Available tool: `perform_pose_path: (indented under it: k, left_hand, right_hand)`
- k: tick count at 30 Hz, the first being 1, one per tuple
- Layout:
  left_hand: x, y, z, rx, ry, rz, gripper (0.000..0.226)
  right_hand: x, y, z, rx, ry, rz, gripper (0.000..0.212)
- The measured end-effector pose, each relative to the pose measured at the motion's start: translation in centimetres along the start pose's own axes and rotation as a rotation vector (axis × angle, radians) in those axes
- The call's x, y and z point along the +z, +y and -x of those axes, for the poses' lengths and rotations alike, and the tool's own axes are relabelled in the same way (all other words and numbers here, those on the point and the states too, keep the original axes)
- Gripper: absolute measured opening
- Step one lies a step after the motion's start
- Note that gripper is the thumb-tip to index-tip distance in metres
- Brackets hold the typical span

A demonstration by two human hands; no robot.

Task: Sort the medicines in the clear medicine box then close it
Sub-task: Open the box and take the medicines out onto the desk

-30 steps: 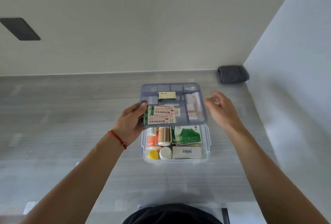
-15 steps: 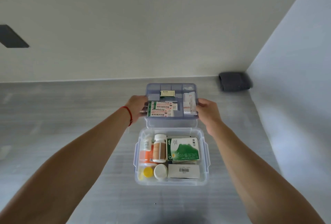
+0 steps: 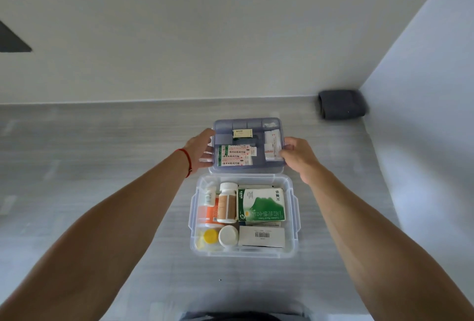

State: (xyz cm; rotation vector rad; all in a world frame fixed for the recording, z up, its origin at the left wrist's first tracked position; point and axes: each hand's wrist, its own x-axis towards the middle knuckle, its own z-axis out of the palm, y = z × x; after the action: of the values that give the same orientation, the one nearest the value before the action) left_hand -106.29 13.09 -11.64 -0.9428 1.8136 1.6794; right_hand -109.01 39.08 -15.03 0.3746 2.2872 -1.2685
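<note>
The clear medicine box sits open on the grey table, holding bottles, a green-and-white carton and a white barcode carton. Just beyond it is the bluish divided tray with plaster packets and a small box. My left hand grips the tray's left side. My right hand grips its right side. Whether the tray rests on the table or is held just above it cannot be told.
A dark grey folded cloth lies in the far right corner against the walls. The white wall runs along the right side. A dark rectangle shows on the back wall at far left.
My right hand reached in and took the tray's right side. Both hands carried the tray from above the box to a spot beyond it, uncovering the contents.
</note>
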Motion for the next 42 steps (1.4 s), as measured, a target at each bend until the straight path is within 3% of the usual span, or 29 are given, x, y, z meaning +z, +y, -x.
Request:
perform_pose_path:
  k: [4,8,11,13,16,19,22,25,28,36,42]
  left_hand:
    - [0.4,-0.4,0.4,0.041,0.040,0.052,0.030]
    - [0.0,-0.9,2.1,0.195,0.166,-0.164,0.015]
    - [-1.2,-3.9,5.0,0.398,0.250,-0.455,0.046]
    - [-1.9,-7.0,7.0,0.448,0.304,-0.528,0.061]
    - [-1.8,-10.9,8.9,0.352,0.298,-0.530,0.069]
    - [-0.7,-13.8,10.2,0.340,0.263,-0.504,0.060]
    - [0.0,-15.5,10.8,0.457,0.314,-0.517,0.046]
    - [0.0,-15.9,10.9,0.489,0.358,-0.560,0.041]
    - [-0.3,-16.2,10.8,0.494,0.409,-0.615,0.035]
    - [-0.4,-16.7,10.7,0.524,0.433,-0.610,0.032]
    - [-0.3,-17.0,10.4,0.539,0.447,-0.622,0.032]
  right_hand:
    - [-0.2,0.3,1.0,-0.026,0.001,-0.007,0.020]
    - [-1.6,0.4,3.3,-0.198,-0.009,0.221,0.049]
    - [-3.2,1.3,6.1,-0.379,0.101,0.346,0.045]
    - [-3.9,1.9,8.1,-0.524,0.161,0.402,0.037]
    - [-3.7,1.4,11.0,-0.751,0.146,0.491,0.025]
    - [-1.7,0.6,13.2,-0.830,0.020,0.624,0.021]
    - [1.3,1.2,14.3,-0.846,-0.086,0.873,0.042]
    - [3.6,2.4,14.2,-0.808,-0.065,1.095,0.071]
    - [4.7,2.8,14.0,-0.744,-0.002,1.177,0.075]
    - [4.3,2.4,15.2,-0.812,0.091,1.037,0.074]
    - [-0.6,3.8,17.2,-0.648,0.342,0.539,0.073]
